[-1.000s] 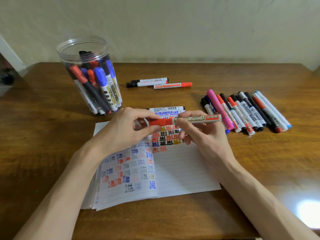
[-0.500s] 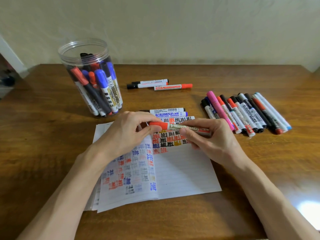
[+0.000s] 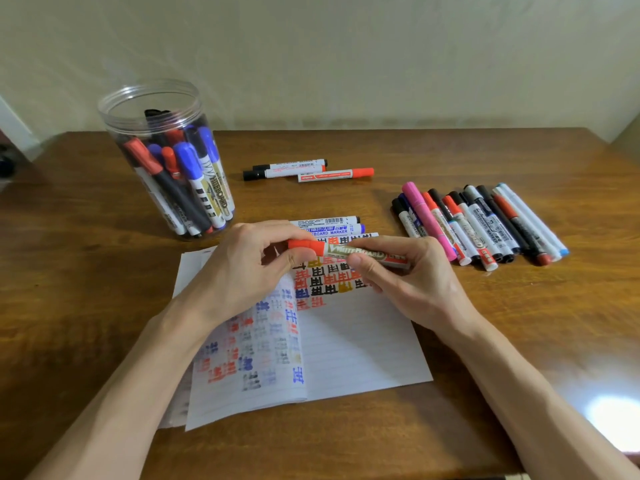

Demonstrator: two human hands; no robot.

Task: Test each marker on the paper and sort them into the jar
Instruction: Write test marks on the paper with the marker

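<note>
**Both hands on one red marker**

Beyond your left hand (image 3: pixel 249 268) and off to its left, the jar (image 3: pixel 124 116) stands upright on the bench (image 3: pixel 86 271), packed with red, blue and black markers. Your left hand pinches the red cap (image 3: pixel 304 245) of a marker (image 3: pixel 360 253) that lies level between your two hands, just above the top of the paper (image 3: pixel 363 341). The paper under your hands is covered with coloured test marks. Just beyond your fingers lie a few more markers (image 3: pixel 329 226), and three others (image 3: pixel 304 171) lie farther off. Your right hand (image 3: pixel 408 278) grips the barrel with thumb and curled fingers. To the right of that hand, a row of markers (image 3: pixel 478 223) lies side by side.
</note>
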